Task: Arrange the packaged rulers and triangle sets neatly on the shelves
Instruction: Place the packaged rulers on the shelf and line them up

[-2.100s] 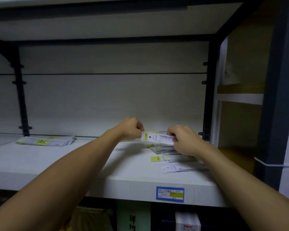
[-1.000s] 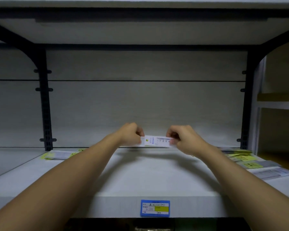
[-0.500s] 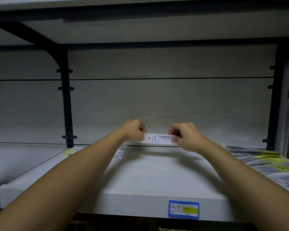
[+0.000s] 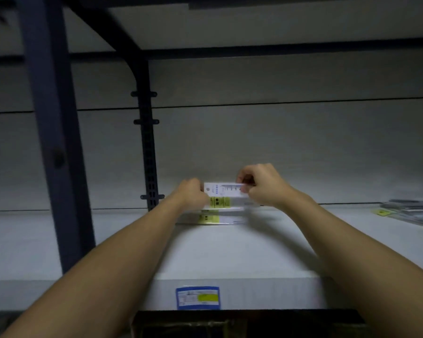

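A packaged ruler (image 4: 224,189) with a white header card is held edge-on between both hands, just above a small stack of ruler packs (image 4: 215,217) with yellow labels lying on the white shelf (image 4: 242,254). My left hand (image 4: 191,195) grips its left end, and my right hand (image 4: 261,184) pinches its right end. A second pack with a yellow label (image 4: 220,202) sits right under the held one; whether the hands hold it too is unclear. More packaged sets (image 4: 410,212) lie at the shelf's far right.
A dark upright post (image 4: 54,142) stands at the front left and a slotted bracket (image 4: 148,147) at the back left. A blue price tag (image 4: 197,297) sits on the shelf's front edge. Another shelf board (image 4: 254,18) hangs overhead.
Both hands have carried the ruler pack leftward along the shelf, from the right-hand pile to above the left-hand stack. The view has swung left with them.
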Demonstrator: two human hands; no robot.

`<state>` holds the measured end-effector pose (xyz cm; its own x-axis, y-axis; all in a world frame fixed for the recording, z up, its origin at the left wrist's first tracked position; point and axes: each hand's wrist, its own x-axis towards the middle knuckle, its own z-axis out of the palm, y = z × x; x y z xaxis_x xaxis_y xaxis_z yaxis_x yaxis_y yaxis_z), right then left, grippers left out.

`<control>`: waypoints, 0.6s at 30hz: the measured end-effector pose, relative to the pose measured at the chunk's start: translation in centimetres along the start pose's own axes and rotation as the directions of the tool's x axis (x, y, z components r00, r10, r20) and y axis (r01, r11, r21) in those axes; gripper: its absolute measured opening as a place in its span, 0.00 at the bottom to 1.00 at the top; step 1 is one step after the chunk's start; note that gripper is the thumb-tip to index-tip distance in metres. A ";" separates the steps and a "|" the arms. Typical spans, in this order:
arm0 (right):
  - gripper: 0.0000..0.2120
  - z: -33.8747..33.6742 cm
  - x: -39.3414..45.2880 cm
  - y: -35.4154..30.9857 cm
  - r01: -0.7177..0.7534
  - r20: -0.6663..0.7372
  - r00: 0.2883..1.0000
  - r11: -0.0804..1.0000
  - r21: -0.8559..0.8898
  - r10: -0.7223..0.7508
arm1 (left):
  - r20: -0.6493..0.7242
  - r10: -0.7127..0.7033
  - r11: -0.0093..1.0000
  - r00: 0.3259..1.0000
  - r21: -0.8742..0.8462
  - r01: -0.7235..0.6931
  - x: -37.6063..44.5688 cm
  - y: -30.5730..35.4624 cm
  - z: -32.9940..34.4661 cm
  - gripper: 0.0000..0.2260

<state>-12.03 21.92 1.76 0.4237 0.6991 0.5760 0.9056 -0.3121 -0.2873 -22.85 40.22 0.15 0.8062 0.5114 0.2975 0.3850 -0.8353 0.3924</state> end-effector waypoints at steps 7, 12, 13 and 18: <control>0.08 2.1 1.7 -3.2 -0.025 0.032 0.999 0.999 -0.035 0.026 | 0.036 -0.095 0.995 0.995 -0.026 0.096 -0.5 -4.3 0.7 0.13; 0.09 2.8 1.8 -3.6 -0.035 0.062 0.997 0.998 -0.053 0.039 | 0.087 -0.103 0.990 0.991 0.105 0.094 -0.7 -4.6 0.8 0.19; 0.09 2.9 1.8 -3.6 -0.035 0.076 0.996 0.998 -0.059 0.039 | 0.100 -0.121 0.987 0.988 0.118 0.109 -0.6 -4.7 0.9 0.20; 0.10 3.6 1.8 -3.0 -0.072 0.131 0.988 0.993 -0.094 0.084 | 0.107 -0.172 0.981 0.979 0.111 0.160 -0.3 -4.9 0.6 0.19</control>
<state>-14.06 26.43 0.94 0.4918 0.7487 0.4445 0.8707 -0.4207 -0.2547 -24.71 44.00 -2.43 0.7713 0.6229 0.1311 0.5567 -0.7599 0.3355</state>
